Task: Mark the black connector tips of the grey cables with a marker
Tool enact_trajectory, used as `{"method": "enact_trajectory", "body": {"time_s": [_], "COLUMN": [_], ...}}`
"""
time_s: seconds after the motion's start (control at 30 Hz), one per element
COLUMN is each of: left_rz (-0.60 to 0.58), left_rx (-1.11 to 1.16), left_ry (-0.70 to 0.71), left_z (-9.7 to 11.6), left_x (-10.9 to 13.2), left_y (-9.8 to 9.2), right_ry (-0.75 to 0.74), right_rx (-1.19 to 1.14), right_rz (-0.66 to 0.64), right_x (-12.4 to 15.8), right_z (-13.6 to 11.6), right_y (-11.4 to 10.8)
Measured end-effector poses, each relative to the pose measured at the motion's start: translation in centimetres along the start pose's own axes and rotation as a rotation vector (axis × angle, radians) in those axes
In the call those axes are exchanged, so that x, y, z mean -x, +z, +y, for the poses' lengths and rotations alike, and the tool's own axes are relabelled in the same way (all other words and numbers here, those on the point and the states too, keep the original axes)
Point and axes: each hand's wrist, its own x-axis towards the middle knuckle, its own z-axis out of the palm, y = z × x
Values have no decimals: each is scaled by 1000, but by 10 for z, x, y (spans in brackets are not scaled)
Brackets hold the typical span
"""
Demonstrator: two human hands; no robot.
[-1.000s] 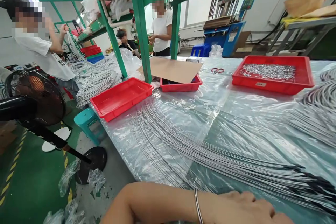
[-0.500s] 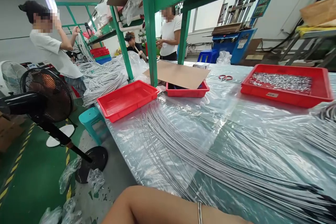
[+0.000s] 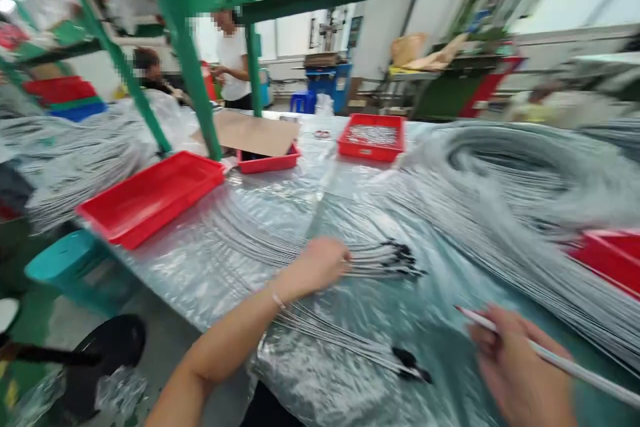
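Note:
My left hand point(image 3: 323, 263) is over a bundle of thin grey cables point(image 3: 370, 257) with black ends, its fingers curled together. Motion blur hides what the fingertips hold. In front of my left forearm, a smaller group of cables point(image 3: 345, 343) with black ends lies on the plastic sheet. At the lower right my right hand point(image 3: 525, 363) is closed around a thin white cable point(image 3: 565, 363). The cable's reddish tip points left past my fingers, and its other end runs out of view at the right.
A plastic-covered table point(image 3: 320, 200) bears an empty-looking red tray point(image 3: 150, 200), a red tray of small metal parts point(image 3: 370, 152) and large cable coils point(image 3: 500, 153). Green shelf posts point(image 3: 193, 67) rise at the left. Another red container point(image 3: 610, 260) stands right. Two people are behind.
My view has swung to the right, and the cable coils have come in. My left hand now shows over the bundle; my right hand has appeared with a white cable.

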Motion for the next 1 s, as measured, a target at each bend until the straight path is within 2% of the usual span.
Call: {"method": "enact_trajectory", "body": {"time_s": [0.07,0.13,0.23,0.37,0.53,0.73,0.9,1.0], "left_rz": [125,133,11,-115,-314,-313,-289,-272], "left_rx": [-20,-53,-96,-51,132,305,251,257], "left_ry": [-86,-85,-60,-100,-51,-63,-74,-61], "left_z": [-10,-13,-11,-16,-31,-41,-38,-35], "left_x": [-10,-19,-32,-56,-81,-77,-75,-76], "left_y": [-5,-5,6,26,21,13,16,12], "right_ry": [6,-30,-73,-102,-128,-149,-148,-154], "right_rx": [-97,-124,-130,-90,-81,-35,-16,-26], "right_rz": [88,102,87,59,34,-4,-22,-19], "right_x": [-4,-9,-12,-12,-15,-14,-13,-15], "right_z": [-3,-5,-6,-5,-4,-6,-6,-5], "right_y": [-3,-2,-2,-5,-7,-10,-11,-12]}}
